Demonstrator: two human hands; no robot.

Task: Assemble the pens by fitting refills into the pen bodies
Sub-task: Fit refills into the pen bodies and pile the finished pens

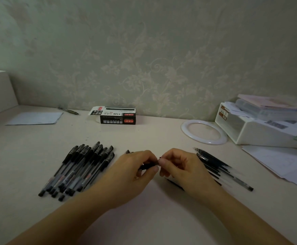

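Floral wallpaper point(144, 50) — pale desk point(153, 218), dim light

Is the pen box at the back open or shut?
Open: the box lies on its side, its white end flap swung out at the left.

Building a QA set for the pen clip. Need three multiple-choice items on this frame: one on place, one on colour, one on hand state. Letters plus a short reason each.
1. Where does the pile of capped pens lie?
A. left of the left hand
B. inside the white organiser
C. on the sheet of paper at far left

2. What colour is the ring lying flat on the desk?
A. black
B. white
C. red

3. What are the two hands doing?
A. both lie flat and open on the desk
B. only the right hand holds something
C. both pinch a dark pen part between them

Answers:
1 A, the pile sits on the desk beside the left hand.
2 B, the ring is white, next to the white organiser.
3 C, fingers of the left hand and right hand curl round the dark pen part.
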